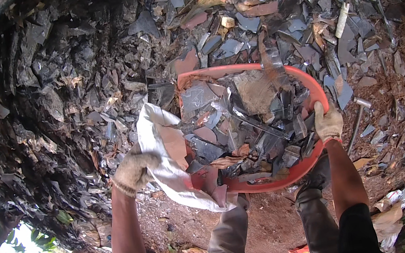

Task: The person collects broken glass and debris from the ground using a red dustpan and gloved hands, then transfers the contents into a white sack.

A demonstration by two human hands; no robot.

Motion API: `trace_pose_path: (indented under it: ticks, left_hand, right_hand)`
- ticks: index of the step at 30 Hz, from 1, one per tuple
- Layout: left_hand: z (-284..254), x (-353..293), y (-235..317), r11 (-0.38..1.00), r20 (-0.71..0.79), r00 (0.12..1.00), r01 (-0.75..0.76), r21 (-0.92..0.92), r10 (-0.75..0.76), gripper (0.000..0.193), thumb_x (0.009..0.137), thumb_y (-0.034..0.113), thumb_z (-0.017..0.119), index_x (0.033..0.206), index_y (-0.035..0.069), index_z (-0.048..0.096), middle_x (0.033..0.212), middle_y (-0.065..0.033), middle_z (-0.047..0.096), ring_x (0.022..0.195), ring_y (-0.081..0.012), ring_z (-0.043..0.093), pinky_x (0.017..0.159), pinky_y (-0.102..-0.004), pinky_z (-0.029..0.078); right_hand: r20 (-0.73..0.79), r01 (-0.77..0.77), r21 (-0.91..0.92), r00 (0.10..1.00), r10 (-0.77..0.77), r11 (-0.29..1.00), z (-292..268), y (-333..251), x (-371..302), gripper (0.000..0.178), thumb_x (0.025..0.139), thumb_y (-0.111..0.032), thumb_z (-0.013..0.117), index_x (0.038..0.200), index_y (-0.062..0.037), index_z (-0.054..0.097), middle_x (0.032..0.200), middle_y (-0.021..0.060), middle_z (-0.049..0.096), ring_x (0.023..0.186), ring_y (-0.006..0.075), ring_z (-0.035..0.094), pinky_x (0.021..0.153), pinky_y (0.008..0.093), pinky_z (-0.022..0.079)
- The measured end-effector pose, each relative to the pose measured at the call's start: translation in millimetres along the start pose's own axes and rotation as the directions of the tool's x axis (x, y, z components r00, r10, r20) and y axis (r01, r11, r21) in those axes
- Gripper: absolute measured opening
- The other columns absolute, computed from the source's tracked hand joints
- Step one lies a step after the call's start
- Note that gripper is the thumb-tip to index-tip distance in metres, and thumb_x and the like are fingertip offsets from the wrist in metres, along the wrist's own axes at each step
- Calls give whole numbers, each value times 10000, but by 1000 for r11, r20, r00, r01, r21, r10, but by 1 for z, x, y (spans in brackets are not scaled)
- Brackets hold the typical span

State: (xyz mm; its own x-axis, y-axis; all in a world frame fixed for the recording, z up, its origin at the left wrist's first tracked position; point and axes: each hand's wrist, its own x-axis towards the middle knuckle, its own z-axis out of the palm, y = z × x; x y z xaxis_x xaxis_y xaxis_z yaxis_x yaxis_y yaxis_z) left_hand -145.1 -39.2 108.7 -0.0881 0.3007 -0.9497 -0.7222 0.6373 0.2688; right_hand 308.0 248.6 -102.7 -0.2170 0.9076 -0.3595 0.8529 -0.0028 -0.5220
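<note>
In front of me is an orange-red plastic basin (pixel 306 77) with a wide rim, filled with flat, broken stone pieces (pixel 259 92) in grey, brown and reddish tones. My right hand (pixel 328 122), in a beige knit glove, is closed around its right rim. A white woven sack (pixel 168 178) is drawn against the basin's left end, and some reddish pieces lie at its mouth. My left hand (pixel 137 169), also gloved, is closed on the sack's left edge; its fingertips are partly hidden by the fabric. The inside of the sack is mostly hidden.
Sharp broken stone (pixel 249 22) covers the slope beyond the basin. A hammer (pixel 357 123) lies right of my right hand, and a pale stick (pixel 342 20) lies farther up. My legs (pixel 226 239) straddle reddish soil (pixel 271 223). Plastic litter (pixel 391 212) is at the lower right.
</note>
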Motion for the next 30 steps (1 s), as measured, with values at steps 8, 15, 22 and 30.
trace_pose_path:
  ticks: [8, 15, 22, 30]
  left_hand:
    - [121, 131, 117, 859, 63, 943, -324, 396, 327, 220, 694, -23, 630, 911, -18, 664, 768, -60, 660, 577, -178, 631, 487, -317, 496]
    - [278, 128, 27, 216, 117, 879, -239, 947, 463, 592, 818, 191, 626, 1315, -105, 501, 1003, -316, 664, 866, -525, 644, 907, -535, 532]
    - [174, 6, -107, 81, -211, 607, 234, 969, 766, 845, 761, 363, 806, 1404, -23, 418, 1170, -287, 611, 1072, -475, 626, 879, -563, 521]
    - [247, 9, -223, 594, -465, 732, 102, 798, 498, 612, 881, 471, 710, 1190, -31, 545, 910, -332, 693, 852, -511, 694, 729, -599, 542]
  right_hand:
    - [-18, 35, -109, 999, -37, 993, 2, -1, 1, 474, 921, -533, 666, 1000, -68, 706, 859, 238, 709, 880, 465, 692, 773, 524, 540]
    - [-4, 28, -180, 1000, -29, 983, 5, -10, 1, 489, 927, -536, 653, 999, -55, 705, 859, 255, 706, 869, 475, 687, 763, 537, 540]
    - [30, 4, -245, 1000, 3, 970, -4, -4, 4, 619, 951, -611, 575, 1056, -14, 697, 859, 265, 707, 878, 483, 687, 771, 550, 536]
    - [62, 29, -20, 998, -28, 999, -6, -10, -2, 524, 966, -541, 634, 1021, -24, 698, 838, 242, 693, 851, 472, 680, 741, 511, 528]
